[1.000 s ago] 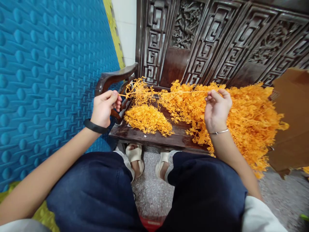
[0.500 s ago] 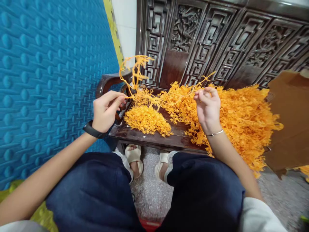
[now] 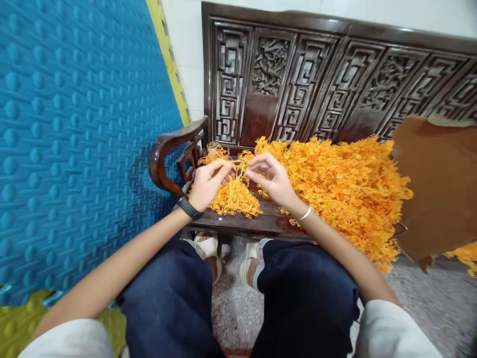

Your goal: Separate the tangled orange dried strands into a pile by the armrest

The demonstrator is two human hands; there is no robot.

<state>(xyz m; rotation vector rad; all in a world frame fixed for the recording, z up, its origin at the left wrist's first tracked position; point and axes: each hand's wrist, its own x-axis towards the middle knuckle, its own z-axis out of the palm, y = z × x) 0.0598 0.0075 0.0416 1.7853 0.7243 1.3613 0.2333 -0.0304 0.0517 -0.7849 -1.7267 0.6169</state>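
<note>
Over the left end of a dark carved wooden bench (image 3: 238, 223), my left hand (image 3: 207, 185) and my right hand (image 3: 271, 179) are close together, both pinching the same thin orange plastic sprig (image 3: 238, 169). The sprig hangs folded between my fingers, just above a small pile of orange sprigs (image 3: 233, 199). A much larger heap of orange sprigs (image 3: 346, 184) covers the bench seat to the right of my right hand. A black band is on my left wrist and a thin bangle on my right.
A blue studded foam mat (image 3: 74, 129) stands upright on the left, next to the bench armrest (image 3: 167, 149). A brown cardboard box (image 3: 436, 184) sits at the right end. My knees and sandalled feet are below the bench edge, on speckled floor (image 3: 234, 298).
My hands were wide apart, stretching a long sprig. They have come together over the small pile, and the sprig is now bunched between them. The view has tilted and pulled back.
</note>
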